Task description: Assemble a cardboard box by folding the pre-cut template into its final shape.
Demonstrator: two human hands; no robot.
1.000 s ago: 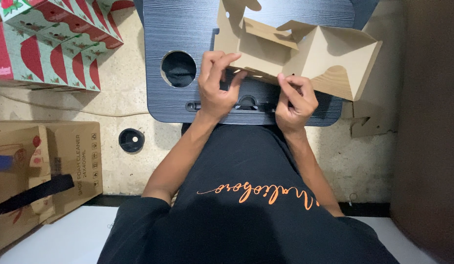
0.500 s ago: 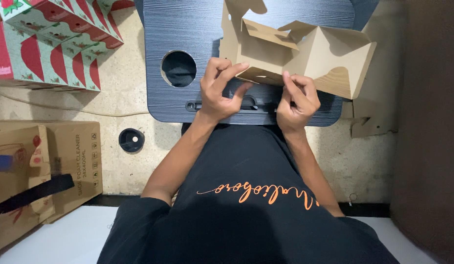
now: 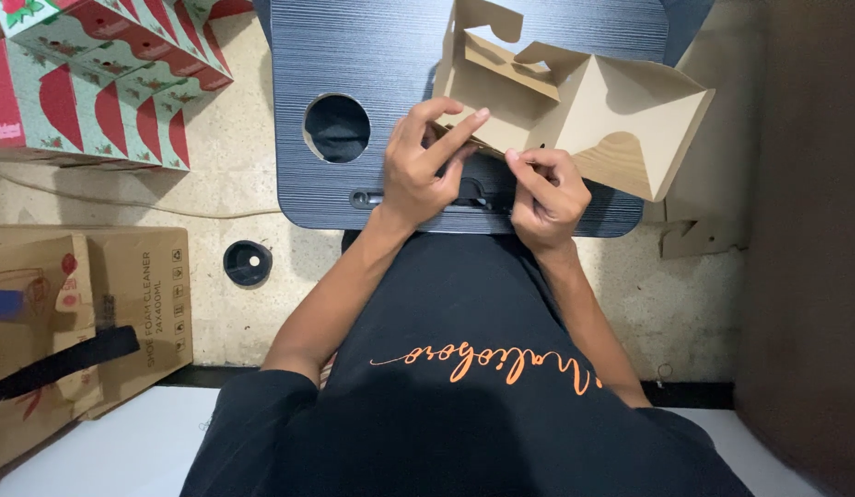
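Observation:
A tan cardboard box (image 3: 621, 110), partly folded with its flaps standing open, rests on a small dark lap table (image 3: 372, 55). My left hand (image 3: 423, 166) pinches the box's near edge from the left, index finger stretched along it. My right hand (image 3: 549, 198) grips the same near edge a little to the right, fingers curled over the flap. Both hands sit close together at the table's front edge. The flap between my fingers is mostly hidden.
The table has a round hole (image 3: 337, 127) at its left. Stacked red-and-green printed boxes (image 3: 87, 83) lie at upper left. A brown carton (image 3: 87, 313) stands at left, a black round cap (image 3: 248, 262) on the floor, cardboard scraps (image 3: 699, 239) at right.
The box has shifted slightly away and tilted as my hands worked its near edge. My left index finger now lies stretched out along the flap.

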